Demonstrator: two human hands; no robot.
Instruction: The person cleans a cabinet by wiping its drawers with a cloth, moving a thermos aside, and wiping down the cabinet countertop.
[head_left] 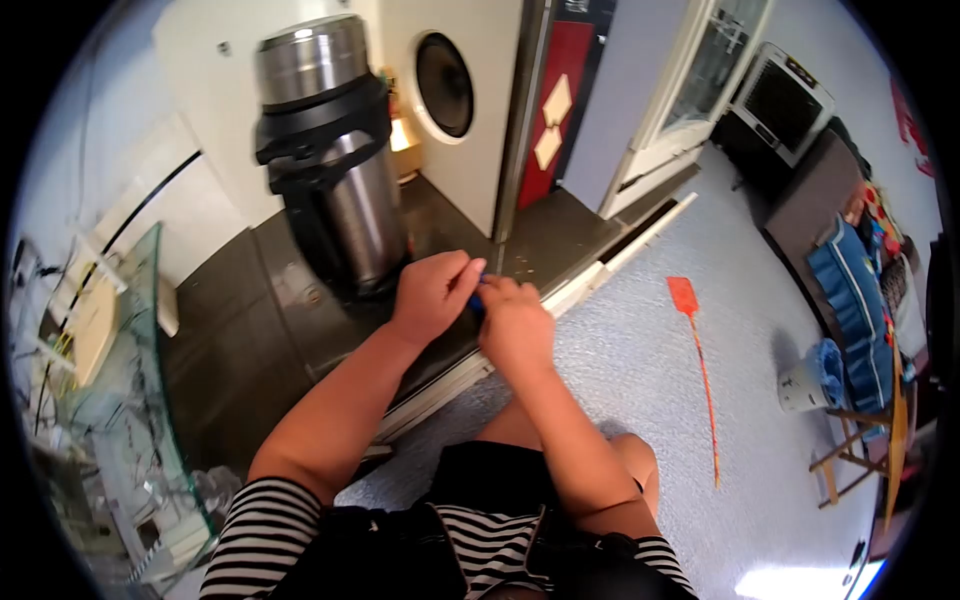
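Over the front edge of the dark tiled counter, my two hands are brought together. My left hand is closed, its thumb and fingers pinched toward the right one. Right beside it my right hand is closed too, fingers curled inward. Between them shows a small bit of a blue thing, mostly hidden by the fingers; I cannot tell its kind. Just behind my left hand a large steel vacuum flask with a black handle and steel cup lid stands upright on the counter.
A glass-edged shelf with clutter is at left. Behind the counter stands a white panel with a round black opening. An orange fly swatter lies on the floor at right, near a white bin and a wooden folding stool.
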